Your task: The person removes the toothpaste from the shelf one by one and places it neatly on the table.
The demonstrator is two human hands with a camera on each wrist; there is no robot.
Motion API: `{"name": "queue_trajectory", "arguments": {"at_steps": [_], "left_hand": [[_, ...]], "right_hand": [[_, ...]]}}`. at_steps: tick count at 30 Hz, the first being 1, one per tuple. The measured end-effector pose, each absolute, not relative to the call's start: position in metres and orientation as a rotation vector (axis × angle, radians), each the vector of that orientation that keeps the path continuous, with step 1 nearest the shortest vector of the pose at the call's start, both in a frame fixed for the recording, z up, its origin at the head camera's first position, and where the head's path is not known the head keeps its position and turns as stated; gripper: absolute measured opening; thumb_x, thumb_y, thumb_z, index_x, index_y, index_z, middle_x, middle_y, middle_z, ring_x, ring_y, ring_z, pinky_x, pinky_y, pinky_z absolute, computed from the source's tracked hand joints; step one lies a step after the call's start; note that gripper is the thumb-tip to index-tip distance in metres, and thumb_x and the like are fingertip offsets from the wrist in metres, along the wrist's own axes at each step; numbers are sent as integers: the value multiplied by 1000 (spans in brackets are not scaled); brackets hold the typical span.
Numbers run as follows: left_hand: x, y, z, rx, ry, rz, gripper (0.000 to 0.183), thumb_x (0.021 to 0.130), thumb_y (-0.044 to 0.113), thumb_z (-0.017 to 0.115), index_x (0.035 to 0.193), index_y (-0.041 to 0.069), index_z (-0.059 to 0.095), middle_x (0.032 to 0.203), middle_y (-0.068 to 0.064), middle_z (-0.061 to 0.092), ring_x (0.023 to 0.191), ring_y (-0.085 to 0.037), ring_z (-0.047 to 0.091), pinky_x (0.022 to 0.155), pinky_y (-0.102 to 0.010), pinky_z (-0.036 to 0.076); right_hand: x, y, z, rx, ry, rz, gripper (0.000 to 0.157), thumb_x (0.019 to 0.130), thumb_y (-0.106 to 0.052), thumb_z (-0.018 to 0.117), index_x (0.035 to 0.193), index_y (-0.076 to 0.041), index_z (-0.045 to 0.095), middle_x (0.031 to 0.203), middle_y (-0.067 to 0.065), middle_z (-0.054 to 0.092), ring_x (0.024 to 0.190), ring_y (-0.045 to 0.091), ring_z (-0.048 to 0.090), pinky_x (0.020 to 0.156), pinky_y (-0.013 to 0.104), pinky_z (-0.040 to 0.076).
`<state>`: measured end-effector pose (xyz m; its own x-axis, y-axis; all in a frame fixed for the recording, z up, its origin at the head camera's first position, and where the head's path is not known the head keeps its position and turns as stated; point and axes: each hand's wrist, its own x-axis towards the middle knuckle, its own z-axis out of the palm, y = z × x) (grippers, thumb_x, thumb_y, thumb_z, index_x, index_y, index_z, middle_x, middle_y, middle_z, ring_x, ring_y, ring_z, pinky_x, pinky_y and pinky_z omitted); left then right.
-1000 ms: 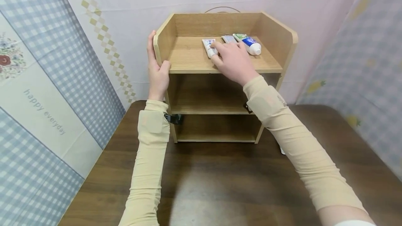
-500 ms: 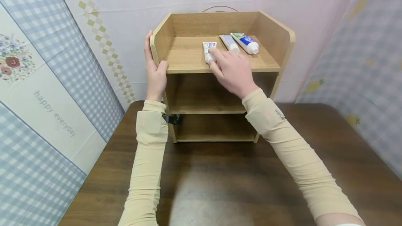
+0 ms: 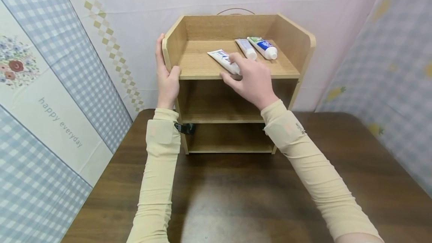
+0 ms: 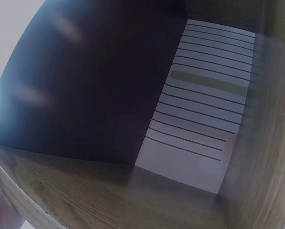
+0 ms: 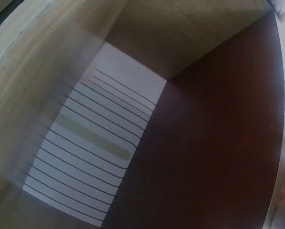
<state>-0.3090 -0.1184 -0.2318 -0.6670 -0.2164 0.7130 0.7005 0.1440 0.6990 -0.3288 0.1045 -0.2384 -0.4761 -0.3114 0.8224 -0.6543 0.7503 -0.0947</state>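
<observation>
My left hand (image 3: 168, 81) holds the left side panel of a light wooden shelf unit (image 3: 236, 77), fingers along its outer face and thumb at the front corner. On the top shelf, a white squeeze tube with blue lettering (image 3: 221, 58) lies slanted, its lower end near the front edge. Over that end is my right hand (image 3: 254, 80), index fingertip on the tube and thumb apart by the shelf's edge; the hand partly hides the tube. Behind and to the right lie a pale grey tube (image 3: 245, 48) and a blue, green and white toothpaste tube (image 3: 264, 48), both with white caps.
Side panels and a back board (image 3: 233, 27) enclose the top shelf. Below are two compartments; the wrist views show their wooden inner walls and a white strip with dark lines (image 4: 199, 100). The unit stands on a dark wooden table (image 3: 219, 198) before a pale curtain.
The white tube has come nearer the front edge and turned slantwise, its far end swinging left. My right thumb has parted from it. My left hand keeps its hold on the panel.
</observation>
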Motion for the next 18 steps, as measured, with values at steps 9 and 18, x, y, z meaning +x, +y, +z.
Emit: {"name": "queue_trajectory", "arguments": {"at_steps": [9, 18], "left_hand": [[-311, -115, -230, -464, -1709, -1607, 81, 78, -12, 35, 152, 17, 24, 159, 7, 25, 128, -6, 36, 102, -25, 33], [-313, -111, -230, -459, -1721, -1603, 81, 78, -12, 35, 152, 16, 24, 159, 6, 25, 127, -5, 36, 102, -24, 32]], "right_hand": [[-330, 107, -246, 717, -1918, 577, 23, 91, -28, 61, 102, -8, 62, 78, 13, 68, 60, 31, 51, 57, 42, 38], [-327, 115, -263, 761, -1800, 718, 27, 90, -23, 64, 108, -3, 66, 100, 14, 72, 84, 30, 61, 80, 42, 45]]}}
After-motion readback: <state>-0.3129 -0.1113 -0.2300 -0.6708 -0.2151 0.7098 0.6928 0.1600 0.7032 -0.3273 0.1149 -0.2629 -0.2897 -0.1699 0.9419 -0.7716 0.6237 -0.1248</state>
